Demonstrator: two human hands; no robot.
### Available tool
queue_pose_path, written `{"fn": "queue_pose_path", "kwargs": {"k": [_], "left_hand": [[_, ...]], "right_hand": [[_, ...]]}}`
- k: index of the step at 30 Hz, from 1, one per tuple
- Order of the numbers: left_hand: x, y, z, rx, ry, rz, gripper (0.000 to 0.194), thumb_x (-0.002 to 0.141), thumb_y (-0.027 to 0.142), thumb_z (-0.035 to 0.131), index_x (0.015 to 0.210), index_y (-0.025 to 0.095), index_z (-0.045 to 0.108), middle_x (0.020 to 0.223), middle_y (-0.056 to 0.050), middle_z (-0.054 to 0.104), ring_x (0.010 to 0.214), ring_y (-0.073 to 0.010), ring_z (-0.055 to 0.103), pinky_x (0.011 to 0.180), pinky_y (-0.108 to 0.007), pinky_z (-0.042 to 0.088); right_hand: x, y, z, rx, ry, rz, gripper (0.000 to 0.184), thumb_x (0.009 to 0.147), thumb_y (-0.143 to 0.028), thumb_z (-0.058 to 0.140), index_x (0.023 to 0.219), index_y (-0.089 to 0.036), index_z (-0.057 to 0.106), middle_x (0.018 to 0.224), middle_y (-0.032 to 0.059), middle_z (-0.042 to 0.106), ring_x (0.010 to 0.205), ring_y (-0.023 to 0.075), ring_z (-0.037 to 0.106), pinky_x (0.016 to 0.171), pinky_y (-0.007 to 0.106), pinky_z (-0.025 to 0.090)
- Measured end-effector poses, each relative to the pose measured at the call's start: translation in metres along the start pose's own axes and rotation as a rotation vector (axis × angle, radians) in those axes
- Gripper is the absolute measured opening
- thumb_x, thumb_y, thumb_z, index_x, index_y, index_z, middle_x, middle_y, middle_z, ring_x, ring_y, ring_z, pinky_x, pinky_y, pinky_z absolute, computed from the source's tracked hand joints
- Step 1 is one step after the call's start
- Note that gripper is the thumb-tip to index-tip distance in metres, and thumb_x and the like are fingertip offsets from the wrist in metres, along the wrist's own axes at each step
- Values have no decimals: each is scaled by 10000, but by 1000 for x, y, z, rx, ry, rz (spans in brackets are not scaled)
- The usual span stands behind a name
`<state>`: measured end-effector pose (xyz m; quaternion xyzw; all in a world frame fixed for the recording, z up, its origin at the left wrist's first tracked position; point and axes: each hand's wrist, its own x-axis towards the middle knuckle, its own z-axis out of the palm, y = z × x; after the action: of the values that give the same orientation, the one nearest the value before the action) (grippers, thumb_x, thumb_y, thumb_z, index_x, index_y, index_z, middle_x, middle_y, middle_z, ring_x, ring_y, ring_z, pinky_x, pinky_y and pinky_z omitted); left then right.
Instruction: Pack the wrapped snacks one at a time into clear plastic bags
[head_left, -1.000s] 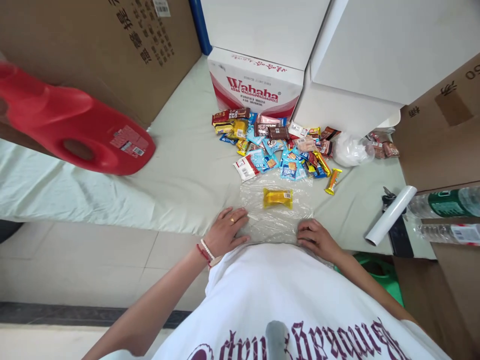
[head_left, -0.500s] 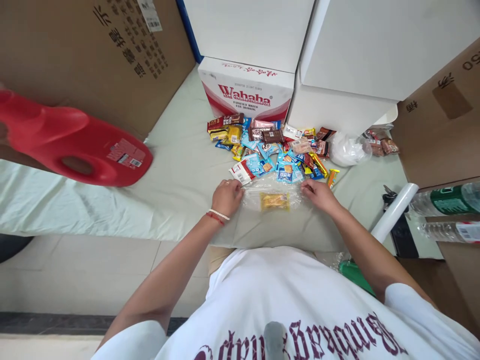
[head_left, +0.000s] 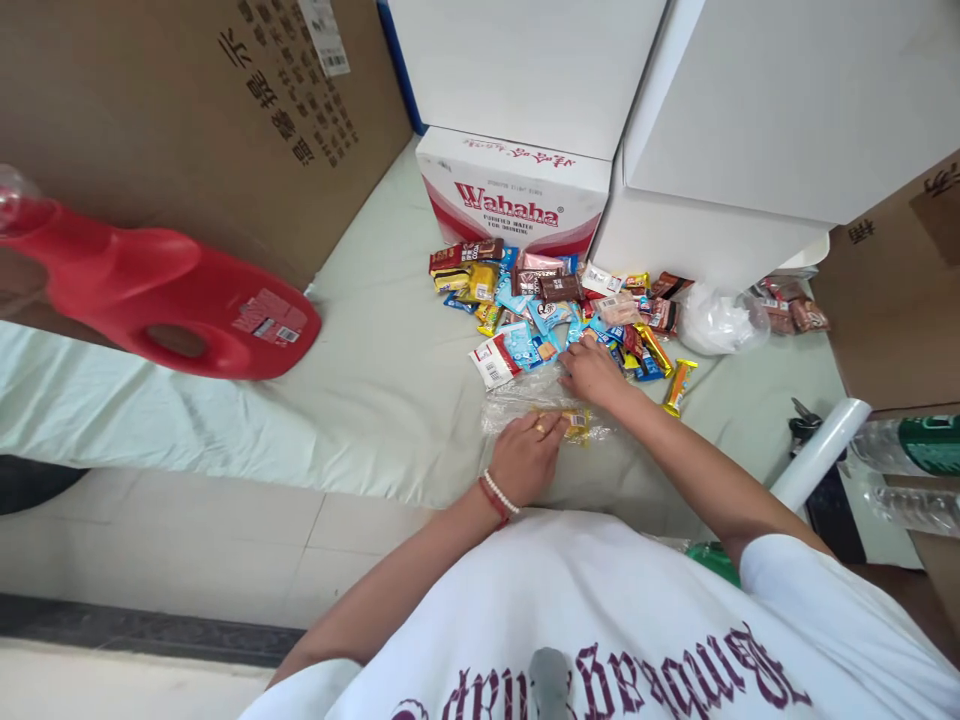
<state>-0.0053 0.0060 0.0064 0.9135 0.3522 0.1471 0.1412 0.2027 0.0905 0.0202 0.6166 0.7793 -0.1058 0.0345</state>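
Observation:
My left hand [head_left: 529, 455] lies with its fingers extended over a yellow-wrapped snack [head_left: 576, 424], which shows partly past the fingertips. Clear plastic film [head_left: 506, 408] covers the snack and crumples around it. Farther from my body, my right hand [head_left: 594, 372] reaches across the film's far edge, fingers slightly bent and apart. Its fingertips are at the light blue packets [head_left: 544, 350] along the near side of a snack pile [head_left: 561, 288]. Whether they touch a packet or the film, I cannot tell. A red-and-white packet [head_left: 495, 362] lies left of it.
Behind the pile stands a Wahaha carton [head_left: 517, 190], with white boxes [head_left: 720, 90] around it. A red jug [head_left: 180, 300] lies at the left. To the right are an orange-yellow snack bar [head_left: 679, 388], a white plastic bag [head_left: 720, 318], a white roll [head_left: 821, 455] and plastic bottles [head_left: 911, 505].
The film's near edge was lifted and folded away from my body over the yellow snack. Then both hands left the film's sides: the left moved in onto the snack, the right inward to the blue packets.

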Motion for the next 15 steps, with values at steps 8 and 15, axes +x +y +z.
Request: {"fn": "queue_pose_path", "kwargs": {"k": [8, 15], "left_hand": [[12, 0, 26, 85, -119, -87, 422, 1004, 160, 397, 1352, 197, 633, 1394, -98, 661, 1029, -242, 650, 763, -375, 545], [11, -3, 31, -71, -62, -159, 386, 997, 167, 407, 1261, 207, 686, 1252, -105, 726, 1005, -219, 687, 815, -346, 571]], "right_hand": [[-4, 1, -17, 8, -34, -113, 239, 1015, -275, 511, 1064, -176, 723, 1144, 123, 669, 1092, 262, 548, 931, 349, 361], [-79, -32, -7, -72, -127, -168, 250, 1035, -221, 471, 1211, -235, 649, 1110, 104, 658, 981, 242, 589, 698, 302, 361]]}}
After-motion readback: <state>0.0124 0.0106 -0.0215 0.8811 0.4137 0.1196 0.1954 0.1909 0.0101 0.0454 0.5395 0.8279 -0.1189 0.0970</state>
